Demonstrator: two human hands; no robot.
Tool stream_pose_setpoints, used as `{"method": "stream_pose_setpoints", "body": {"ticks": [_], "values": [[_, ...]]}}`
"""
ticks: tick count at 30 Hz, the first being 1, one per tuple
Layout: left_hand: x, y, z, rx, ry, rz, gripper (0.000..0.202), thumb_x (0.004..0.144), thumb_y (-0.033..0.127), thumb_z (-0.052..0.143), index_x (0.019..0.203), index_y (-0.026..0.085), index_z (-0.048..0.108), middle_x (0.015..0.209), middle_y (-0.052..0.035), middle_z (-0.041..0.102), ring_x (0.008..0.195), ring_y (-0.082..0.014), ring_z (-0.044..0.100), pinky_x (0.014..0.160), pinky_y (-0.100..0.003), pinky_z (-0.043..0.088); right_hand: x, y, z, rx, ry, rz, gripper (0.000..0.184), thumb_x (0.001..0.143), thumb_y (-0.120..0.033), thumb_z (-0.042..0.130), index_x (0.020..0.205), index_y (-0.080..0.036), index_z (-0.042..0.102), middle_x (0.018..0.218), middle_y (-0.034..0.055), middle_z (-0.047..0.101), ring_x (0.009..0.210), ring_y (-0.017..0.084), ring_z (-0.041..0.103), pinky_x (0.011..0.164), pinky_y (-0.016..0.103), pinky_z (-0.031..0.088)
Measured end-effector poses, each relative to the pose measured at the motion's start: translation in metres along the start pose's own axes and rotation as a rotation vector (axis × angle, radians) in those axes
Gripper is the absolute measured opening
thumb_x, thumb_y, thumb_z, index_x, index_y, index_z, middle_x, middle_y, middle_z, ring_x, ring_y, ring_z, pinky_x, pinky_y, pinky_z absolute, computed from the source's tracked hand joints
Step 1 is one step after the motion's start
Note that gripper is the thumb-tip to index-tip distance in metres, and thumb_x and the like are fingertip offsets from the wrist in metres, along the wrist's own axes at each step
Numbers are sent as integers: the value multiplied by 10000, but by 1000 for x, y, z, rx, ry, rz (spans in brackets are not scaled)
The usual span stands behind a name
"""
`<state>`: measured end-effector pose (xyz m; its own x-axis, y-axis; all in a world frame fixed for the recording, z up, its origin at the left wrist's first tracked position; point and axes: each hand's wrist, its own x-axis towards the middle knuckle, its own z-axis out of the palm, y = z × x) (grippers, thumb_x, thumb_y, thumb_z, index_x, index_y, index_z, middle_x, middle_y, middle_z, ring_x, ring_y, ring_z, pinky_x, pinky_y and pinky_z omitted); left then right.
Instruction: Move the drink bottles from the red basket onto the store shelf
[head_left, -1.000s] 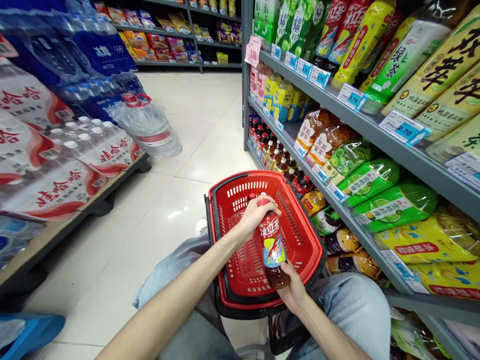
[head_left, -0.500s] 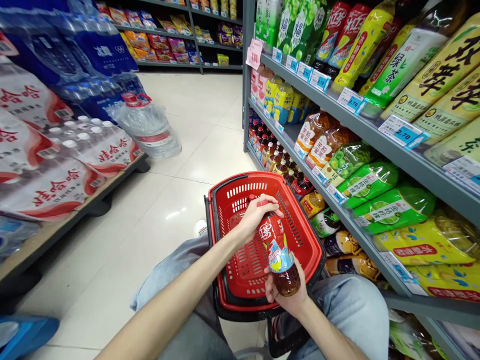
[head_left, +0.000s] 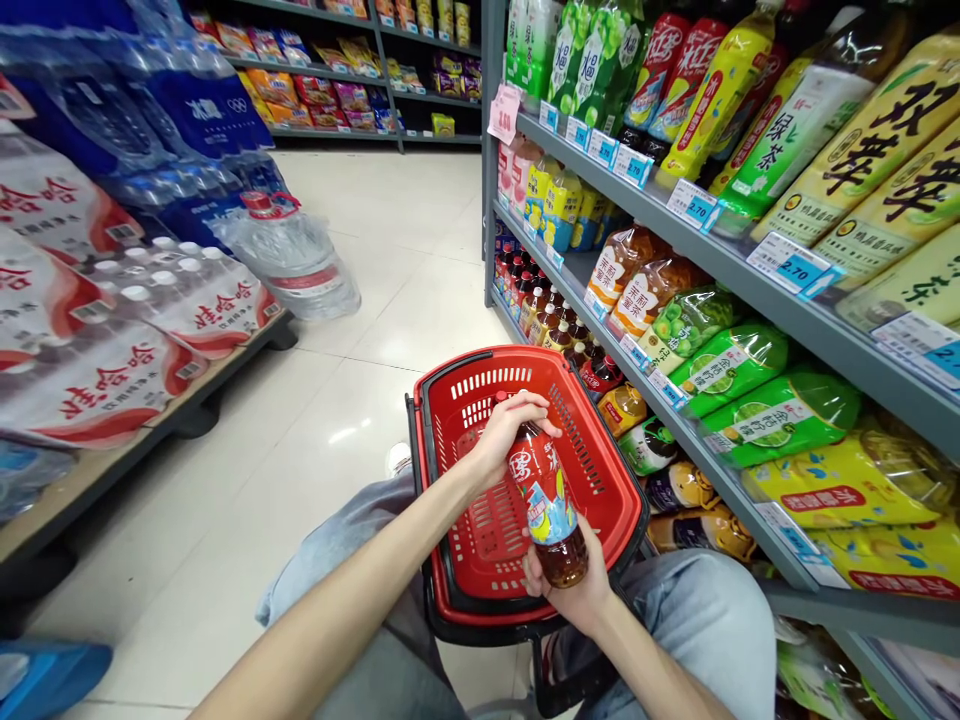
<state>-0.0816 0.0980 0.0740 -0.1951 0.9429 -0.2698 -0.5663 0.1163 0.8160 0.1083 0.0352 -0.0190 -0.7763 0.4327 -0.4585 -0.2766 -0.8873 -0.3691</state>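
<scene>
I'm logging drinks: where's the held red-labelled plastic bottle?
Head view, right of centre: the bottle is tilted over the red plastic basket, held between the left hand and right hand.

Bright, even light; white glare on the floor (head_left: 397,240); upper left stretched and blurred.

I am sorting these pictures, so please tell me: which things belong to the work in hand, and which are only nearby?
In use:
- red-labelled bottle
- left hand, at its top
- right hand, around its lower end
- basket, beneath

Only nearby:
- wrapped water jug
- shelved drinks
- snack packets
</scene>
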Motion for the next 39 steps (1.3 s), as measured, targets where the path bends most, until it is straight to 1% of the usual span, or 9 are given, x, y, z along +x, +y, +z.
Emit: {"method": "stream_pose_setpoints", "body": {"ticks": [5,15,21,26,28,31,33,36,39], "values": [[1,0,-1,9,9,16,196,690,227,669,877,180,637,607,-26,705,704,-232,720,749,-348,524,2,0,2,-68,85,-97,649,858,-741,519,791,-122,702,611,79,629,561,174,562,558,291,442],[1,4,0,19,44,37,219,685,235,693,883,180,617,591,-7,677,632,-206,691,722,-326,515,-2,3,-1,-174,219,-182,608,786,-714,679,912,-120,725,760,108,718,783,246,700,607,314,533],[0,3,-2,25,52,49,219,694,245,706,881,196,604,583,11,656,635,-196,678,684,-304,503,-2,6,-6,-189,263,-302,624,729,-401,862,1270,-237,598,958,56,729,833,237,710,648,339,567],[0,2,0,62,51,72,205,710,251,699,886,194,610,581,13,649,624,-180,658,716,-308,500,-3,4,-1,-303,260,-361,676,681,-229,878,1281,-279,571,1123,45,692,924,210,660,663,312,583],[-1,3,1,61,58,71,196,711,250,692,879,192,612,577,15,636,617,-175,646,704,-303,497,-3,3,1,-293,255,-355,624,691,-250,874,1245,-271,587,1123,41,696,907,208,661,669,320,584],[-1,5,0,46,68,65,164,706,237,667,852,192,608,564,22,609,594,-166,626,665,-287,482,-2,0,1,-154,210,-254,478,796,-454,780,1195,-241,626,1058,57,723,855,235,686,670,378,581],[-1,6,-1,29,67,62,145,710,239,649,841,192,609,557,23,597,586,-165,618,649,-281,473,-1,-2,0,-87,169,-167,478,830,-541,713,1152,-192,661,1006,91,738,847,266,699,672,417,577],[-2,7,-3,14,62,71,135,718,253,640,834,188,616,556,18,601,583,-165,609,657,-284,477,-2,-4,0,-101,148,-127,472,803,-487,762,1144,-172,675,1039,111,745,869,277,706,710,442,572],[-2,7,-4,58,51,97,154,714,258,661,845,186,624,546,19,607,589,-169,613,679,-292,488,-3,-4,-1,-111,195,-183,465,779,-412,809,1181,-236,657,1140,66,727,963,257,696,802,441,561]]}}
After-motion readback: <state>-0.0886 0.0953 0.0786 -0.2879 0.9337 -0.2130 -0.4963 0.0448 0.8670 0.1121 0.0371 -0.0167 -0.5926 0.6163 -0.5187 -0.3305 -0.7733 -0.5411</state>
